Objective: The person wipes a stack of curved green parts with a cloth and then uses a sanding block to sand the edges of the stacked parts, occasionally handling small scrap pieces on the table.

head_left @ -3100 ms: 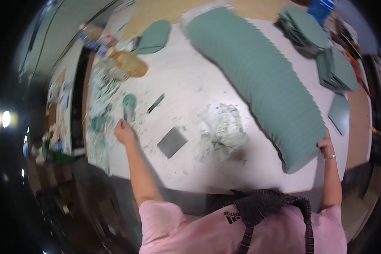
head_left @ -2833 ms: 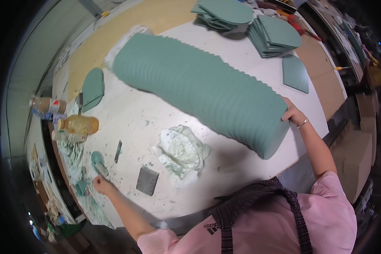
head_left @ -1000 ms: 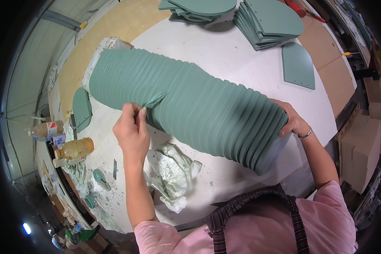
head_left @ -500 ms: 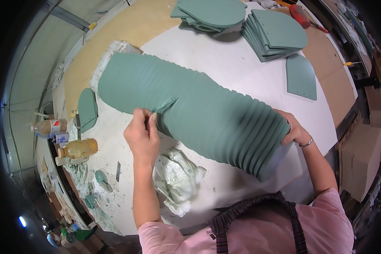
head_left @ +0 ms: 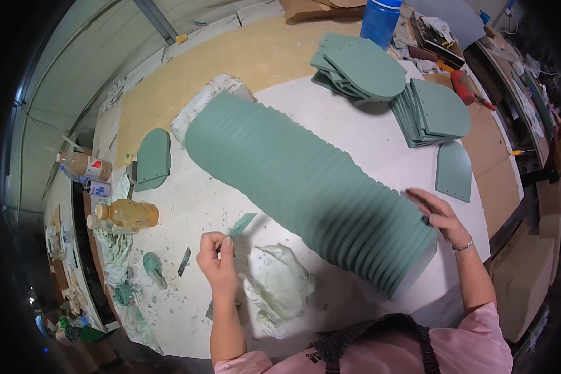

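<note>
**Green strip (head_left: 242, 225) pinched, left hand (head_left: 218, 260), beside ribbed row of green plates (head_left: 293, 181)**

Strip: thin, centre-left of frame, apart from row. Left hand closed, thumb against fingers. Right hand (head_left: 441, 219) partly open at row's lower-right end, holding nothing visible; contact cannot be told, fingers blurred.

Containers, left: rounded bottle (head_left: 137, 214), amber contents; clear bottle (head_left: 82, 166), brownish contents. Upper right: blue container (head_left: 380, 23), contents hidden.

Materials: row is matte, round-edged plates packed face to face, running diagonally across white surface (head_left: 361, 137). Crumpled whitish sheet (head_left: 280, 287), green-stained, lower centre.
</note>
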Available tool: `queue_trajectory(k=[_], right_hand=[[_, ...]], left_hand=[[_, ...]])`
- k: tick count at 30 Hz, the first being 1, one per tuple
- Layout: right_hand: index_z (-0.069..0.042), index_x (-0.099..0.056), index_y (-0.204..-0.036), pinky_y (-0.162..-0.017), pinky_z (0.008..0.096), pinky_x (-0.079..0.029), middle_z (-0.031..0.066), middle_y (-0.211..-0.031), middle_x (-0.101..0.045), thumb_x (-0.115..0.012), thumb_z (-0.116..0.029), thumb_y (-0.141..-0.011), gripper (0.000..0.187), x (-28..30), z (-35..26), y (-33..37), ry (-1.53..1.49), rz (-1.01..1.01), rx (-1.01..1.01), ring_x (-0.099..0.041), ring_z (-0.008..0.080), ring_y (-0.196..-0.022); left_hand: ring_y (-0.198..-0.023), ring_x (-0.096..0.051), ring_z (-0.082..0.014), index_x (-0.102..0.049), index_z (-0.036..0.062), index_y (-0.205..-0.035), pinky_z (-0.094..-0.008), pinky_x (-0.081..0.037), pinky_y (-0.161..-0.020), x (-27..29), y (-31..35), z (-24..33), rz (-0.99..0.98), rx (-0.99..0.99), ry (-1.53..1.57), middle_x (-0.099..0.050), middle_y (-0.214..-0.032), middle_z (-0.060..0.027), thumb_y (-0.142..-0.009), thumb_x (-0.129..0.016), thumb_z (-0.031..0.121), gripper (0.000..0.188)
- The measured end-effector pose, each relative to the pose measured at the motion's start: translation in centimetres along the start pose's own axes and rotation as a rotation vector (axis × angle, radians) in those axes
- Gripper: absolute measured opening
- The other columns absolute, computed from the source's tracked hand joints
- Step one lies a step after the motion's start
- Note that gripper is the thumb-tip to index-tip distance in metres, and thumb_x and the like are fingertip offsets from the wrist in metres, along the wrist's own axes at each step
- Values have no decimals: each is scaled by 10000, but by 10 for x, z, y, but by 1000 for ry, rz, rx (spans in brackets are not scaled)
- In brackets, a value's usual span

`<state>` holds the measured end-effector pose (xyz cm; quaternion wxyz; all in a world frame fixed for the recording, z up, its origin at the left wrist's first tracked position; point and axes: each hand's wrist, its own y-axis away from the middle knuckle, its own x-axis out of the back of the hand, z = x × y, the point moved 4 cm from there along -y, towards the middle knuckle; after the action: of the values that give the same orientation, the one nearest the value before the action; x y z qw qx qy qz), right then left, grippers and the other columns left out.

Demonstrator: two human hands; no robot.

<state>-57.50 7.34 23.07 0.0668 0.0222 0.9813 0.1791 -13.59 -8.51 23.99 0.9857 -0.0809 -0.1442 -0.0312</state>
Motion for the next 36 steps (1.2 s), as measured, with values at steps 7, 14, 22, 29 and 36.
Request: queue_trajectory(k=[7,14,22,29,36], right_hand=[[-9,-359,-1500,-1169,391,-255,135,-1540,-379,-670,-388,-831,829,-57,-64,-115,289,-94,131,-351,279,-1430],[-38,-297,-1535,-1178,379,-234,143,-1578,-317,-673,-433,-868,862,-107,-69,-237,413,-295,151,-282,270,-1464],[-9,-352,-1493,-1089,320,-356,121,-1403,-505,-717,-261,-855,776,-152,-72,-259,432,-295,102,-488,197,-1253],[1,-358,-1490,-1073,302,-366,89,-1402,-507,-710,-187,-855,750,-134,-69,-263,498,-281,47,-483,166,-1240],[-6,-428,-1454,-1046,289,-395,50,-1362,-544,-718,-179,-857,686,-143,-68,-264,372,-351,42,-517,144,-1189]], left_hand=[[-611,-403,-53,-483,46,-862,-202,-334,-568,36,13,-26,115,82,121,-459,-681,15,-958,-555,38,121],[-716,-478,-85,-480,38,-879,-221,-421,-696,142,37,-71,529,37,-97,-518,-780,-16,-979,-508,14,107],[-764,-495,-193,-511,-2,-906,-343,-447,-751,283,100,-146,892,184,-695,-573,-881,-92,-977,-552,120,147],[-778,-493,-210,-538,6,-842,-338,-432,-767,297,81,-205,879,362,-560,-555,-812,-104,-932,-553,93,126],[-1002,-615,-280,-605,-49,-1161,-373,-478,-912,268,58,-142,899,75,-947,-635,-1104,-152,-950,-570,87,253]])
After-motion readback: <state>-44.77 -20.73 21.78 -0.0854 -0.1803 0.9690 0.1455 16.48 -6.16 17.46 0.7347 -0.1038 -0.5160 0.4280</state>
